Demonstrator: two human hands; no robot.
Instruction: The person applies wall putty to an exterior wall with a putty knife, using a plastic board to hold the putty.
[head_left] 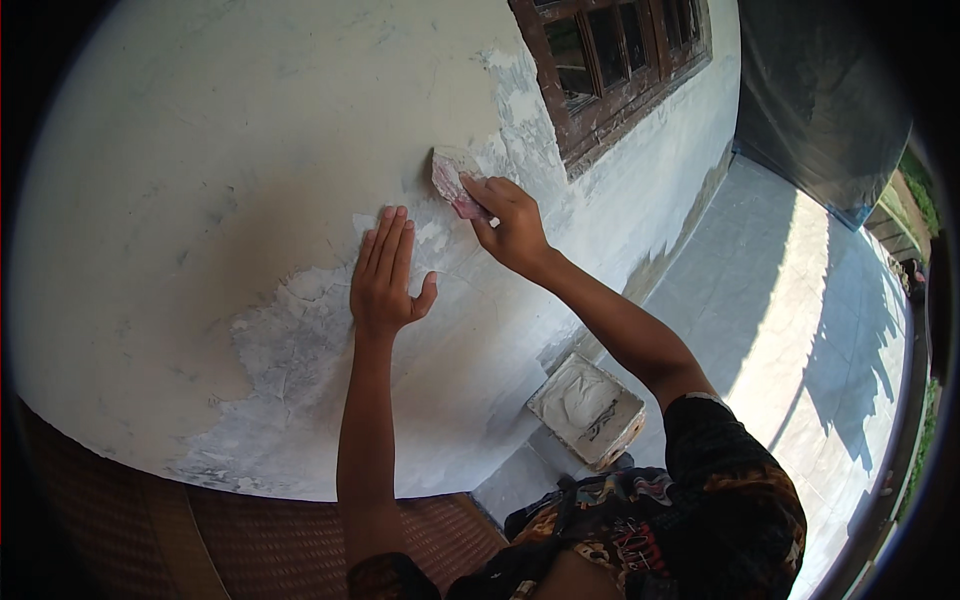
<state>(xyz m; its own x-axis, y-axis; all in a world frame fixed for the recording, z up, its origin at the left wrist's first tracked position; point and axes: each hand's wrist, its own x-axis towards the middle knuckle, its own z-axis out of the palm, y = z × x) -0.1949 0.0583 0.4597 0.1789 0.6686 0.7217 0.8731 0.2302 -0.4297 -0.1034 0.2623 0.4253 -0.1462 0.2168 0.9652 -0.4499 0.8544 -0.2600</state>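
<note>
My left hand point(382, 277) lies flat against the cream wall point(150, 200), its fingers together and pointing up, its thumb out to the side. Up and to the right of it, my right hand point(513, 228) grips a flat pinkish putty scraper point(458, 187) smeared with white putty. The scraper's far edge meets the wall, just left of a patchy white strip near the window. Around my left hand, rough grey-white patches point(285, 330) break up the wall paint.
A square tub point(585, 400) of white putty stands on the grey tiled floor point(690, 290) by the wall's foot. A brown wooden window point(610, 60) is set in the wall at upper right. Dark sheeting point(815, 90) hangs beyond. Woven brown panelling point(270, 540) lies at lower left.
</note>
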